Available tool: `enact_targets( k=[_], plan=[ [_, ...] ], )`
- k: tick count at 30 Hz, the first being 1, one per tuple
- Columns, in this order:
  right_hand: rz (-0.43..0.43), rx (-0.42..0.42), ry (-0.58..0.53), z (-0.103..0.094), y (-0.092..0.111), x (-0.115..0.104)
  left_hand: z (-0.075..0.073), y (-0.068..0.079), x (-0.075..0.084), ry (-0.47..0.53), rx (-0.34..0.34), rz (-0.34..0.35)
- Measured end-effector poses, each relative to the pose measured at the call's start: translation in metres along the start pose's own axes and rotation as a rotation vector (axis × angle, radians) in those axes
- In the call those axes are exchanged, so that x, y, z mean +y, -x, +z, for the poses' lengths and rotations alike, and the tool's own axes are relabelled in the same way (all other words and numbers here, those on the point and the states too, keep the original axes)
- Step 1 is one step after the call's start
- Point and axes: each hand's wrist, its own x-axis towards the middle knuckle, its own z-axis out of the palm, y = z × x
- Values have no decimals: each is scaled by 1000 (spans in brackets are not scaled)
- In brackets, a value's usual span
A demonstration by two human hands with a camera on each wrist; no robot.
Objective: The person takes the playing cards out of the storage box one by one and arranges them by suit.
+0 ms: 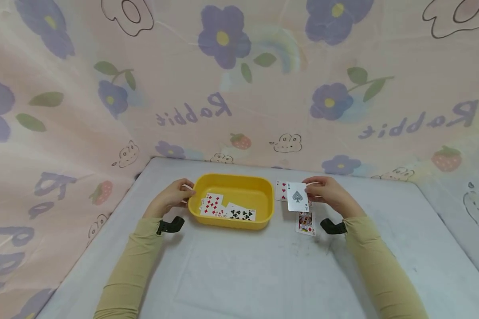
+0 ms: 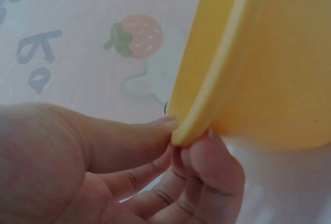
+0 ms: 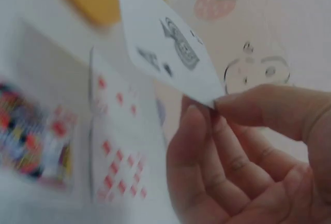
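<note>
My left hand [image 1: 173,195] pinches the left rim of a yellow plastic basin [image 1: 231,224]; in the left wrist view the thumb lies on top of the rim and the fingers curl beneath. Inside the basin lie several playing cards [image 1: 212,204], diamonds and clubs among them, face up. To the right of the basin, my right hand [image 1: 328,193] pinches an ace of spades [image 1: 297,196] by its edge between thumb and fingers, raised above the table. Under it lie a face card of diamonds [image 1: 305,223], a red three [image 1: 281,190] and a diamond number card [image 3: 121,175], partly covered in the head view.
A white cloth covers the table [image 1: 239,274]. Behind and beside it hangs a pink printed curtain [image 1: 259,119] with flowers, strawberries and rabbits. A black wrist mount [image 1: 171,225] sits on the left wrist, another mount [image 1: 333,226] on the right.
</note>
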Motion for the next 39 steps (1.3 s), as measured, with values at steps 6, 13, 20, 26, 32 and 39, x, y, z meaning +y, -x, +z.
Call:
enact_targets(
  k=[6, 13, 20, 26, 32, 39],
  plan=[
    [3, 70, 3, -12, 19, 21, -3, 3, -5, 13, 14, -9],
    [-4, 171, -74, -27, 31, 36, -9, 7, -5, 15, 17, 4],
    [31, 220, -132, -42, 27, 41, -12, 4, 1, 11, 14, 13],
    [94, 265, -143, -52, 21, 56, -9, 1, 2, -4, 1, 6],
    [124, 317, -172, -57, 13, 64, -4, -2, 0, -1, -8, -7],
    [111, 369, -147, -57, 6, 65, 1, -2, 0, 6, -16, -6]
  ],
)
